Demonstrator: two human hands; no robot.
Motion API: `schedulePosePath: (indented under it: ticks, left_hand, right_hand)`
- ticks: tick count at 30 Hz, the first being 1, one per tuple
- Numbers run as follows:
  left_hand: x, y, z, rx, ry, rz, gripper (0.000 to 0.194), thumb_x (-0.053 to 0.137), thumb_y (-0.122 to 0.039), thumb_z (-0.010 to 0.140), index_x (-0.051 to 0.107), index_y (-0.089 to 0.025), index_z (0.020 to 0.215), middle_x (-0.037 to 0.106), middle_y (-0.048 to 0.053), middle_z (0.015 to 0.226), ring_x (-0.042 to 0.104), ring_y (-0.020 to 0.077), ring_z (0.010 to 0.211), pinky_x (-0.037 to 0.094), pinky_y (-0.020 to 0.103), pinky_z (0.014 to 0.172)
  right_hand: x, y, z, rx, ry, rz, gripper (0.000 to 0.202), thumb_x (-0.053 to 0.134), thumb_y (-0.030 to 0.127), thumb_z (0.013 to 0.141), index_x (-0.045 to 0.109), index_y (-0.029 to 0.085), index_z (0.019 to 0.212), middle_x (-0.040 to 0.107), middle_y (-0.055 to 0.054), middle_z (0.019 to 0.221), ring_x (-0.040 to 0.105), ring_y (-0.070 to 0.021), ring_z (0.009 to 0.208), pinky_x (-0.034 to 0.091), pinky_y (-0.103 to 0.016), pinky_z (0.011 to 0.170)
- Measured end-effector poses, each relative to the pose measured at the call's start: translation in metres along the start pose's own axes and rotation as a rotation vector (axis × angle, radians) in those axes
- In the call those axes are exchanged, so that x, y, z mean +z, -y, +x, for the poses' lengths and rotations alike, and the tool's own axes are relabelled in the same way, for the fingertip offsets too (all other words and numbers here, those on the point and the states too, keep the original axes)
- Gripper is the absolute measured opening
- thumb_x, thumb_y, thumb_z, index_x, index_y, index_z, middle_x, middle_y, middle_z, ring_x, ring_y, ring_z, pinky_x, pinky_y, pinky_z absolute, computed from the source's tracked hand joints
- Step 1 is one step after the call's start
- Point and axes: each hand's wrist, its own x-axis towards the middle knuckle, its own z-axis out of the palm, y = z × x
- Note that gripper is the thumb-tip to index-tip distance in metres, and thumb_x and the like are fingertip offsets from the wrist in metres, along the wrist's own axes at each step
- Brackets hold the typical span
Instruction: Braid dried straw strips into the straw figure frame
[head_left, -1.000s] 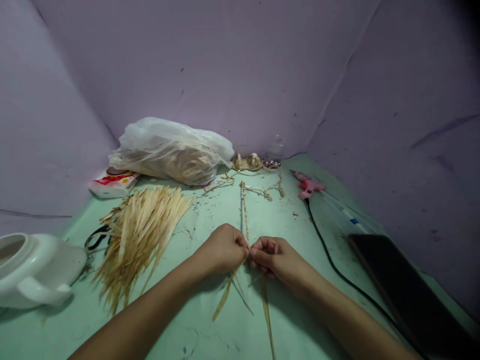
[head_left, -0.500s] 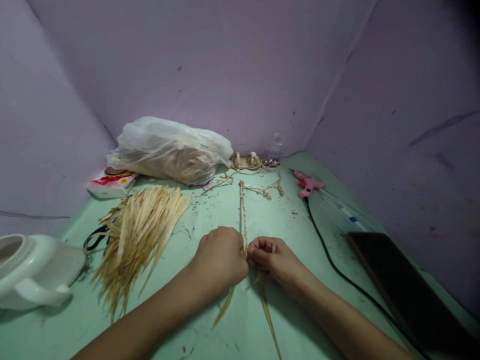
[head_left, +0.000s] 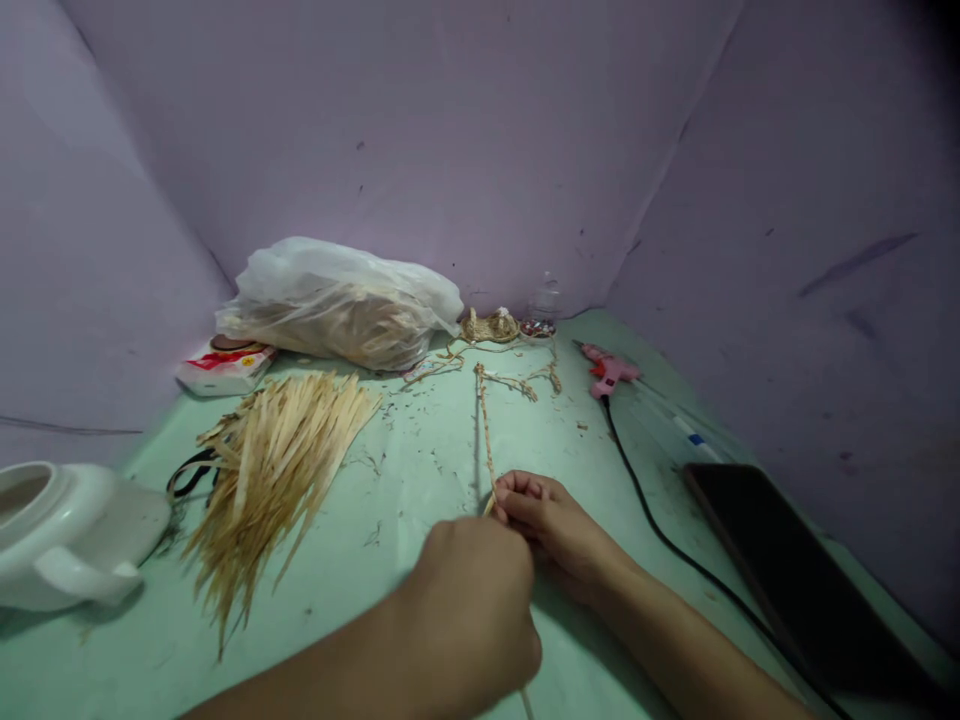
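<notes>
Two bare hands worked one thin plaited straw cord [head_left: 486, 430] lying lengthwise on the pale green surface [head_left: 420, 500]. Right hand [head_left: 551, 525] had its grip pinched on the cord's near end, fingertips curled tight around it. Left hand [head_left: 472, 610] sat closer to the camera, fist closed on a loose straw strip [head_left: 527, 703] trailing off the bottom edge; strip mostly hidden behind the knuckles. Cord's far end lay near a small woven straw piece [head_left: 491, 326] at the back wall. To plait well: judged best to hold the right pinch firm at the last crossing and pull the loose strip evenly, low to the surface, so the weave stays tight and straight. Bundle of cut dry straw strips [head_left: 274, 470] lay well to the left, clear plastic bag of straw [head_left: 337, 300] behind it. Pink glue gun [head_left: 609, 368] with black cable [head_left: 660, 530] sat right of the cord, dark flat tablet [head_left: 795, 580] further right, white ceramic pot [head_left: 67, 535] at far left.
</notes>
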Motion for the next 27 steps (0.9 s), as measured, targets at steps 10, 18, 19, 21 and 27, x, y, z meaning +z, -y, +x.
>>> schedulePosePath:
  ticks: [10, 18, 19, 21, 27]
  left_hand:
    - [0.001, 0.039, 0.038, -0.247, 0.146, -1.059, 0.013, 0.046, -0.013, 0.061, 0.056, -0.008, 0.068, 0.049, 0.001, 0.045, 0.048, 0.0106, 0.038, 0.036, 0.021, 0.037]
    - [0.012, 0.042, 0.042, -0.175, -0.034, -0.821, 0.008, 0.049, -0.013, 0.056, 0.048, -0.013, 0.048, 0.035, -0.005, 0.033, 0.029, 0.0056, 0.028, 0.017, 0.019, 0.031]
    - [0.013, 0.043, 0.043, -0.163, -0.053, -0.793, 0.008, 0.049, -0.012, 0.055, 0.047, -0.014, 0.047, 0.033, -0.006, 0.031, 0.026, 0.0049, 0.028, 0.014, 0.020, 0.031]
    - [0.016, 0.045, 0.046, -0.147, -0.094, -0.765, 0.010, 0.049, -0.011, 0.052, 0.044, -0.014, 0.044, 0.029, -0.007, 0.031, 0.021, 0.0038, 0.029, 0.010, 0.021, 0.033]
    - [0.030, 0.051, 0.053, -0.089, -0.233, -0.693, 0.010, 0.048, -0.010, 0.049, 0.044, -0.013, 0.041, 0.027, -0.006, 0.035, 0.021, 0.0039, 0.038, 0.013, 0.021, 0.038]
  right_hand:
    - [-0.005, -0.003, 0.004, -0.033, 0.085, -0.121, 0.013, 0.054, 0.023, 0.067, 0.046, 0.015, 0.061, 0.043, 0.005, 0.048, 0.025, -0.0018, 0.035, 0.009, -0.018, 0.035]
    - [-0.015, -0.005, 0.013, -0.293, 0.076, -0.571, 0.007, 0.048, 0.019, 0.070, 0.046, 0.016, 0.064, 0.049, 0.003, 0.051, 0.033, -0.0050, 0.040, 0.024, -0.019, 0.040]
    - [-0.016, -0.006, 0.013, -0.377, 0.060, -0.668, 0.006, 0.047, 0.018, 0.070, 0.047, 0.016, 0.064, 0.051, 0.002, 0.052, 0.037, -0.0061, 0.043, 0.027, -0.019, 0.043]
    - [-0.017, -0.008, 0.011, -0.548, 0.006, -0.873, 0.006, 0.046, 0.016, 0.070, 0.050, 0.016, 0.066, 0.053, 0.001, 0.055, 0.042, -0.0083, 0.050, 0.030, -0.020, 0.049]
    - [-0.008, -0.005, -0.005, -0.692, -0.183, -1.300, 0.018, 0.043, 0.014, 0.069, 0.060, 0.016, 0.070, 0.062, -0.005, 0.067, 0.050, -0.0127, 0.060, 0.031, -0.022, 0.054]
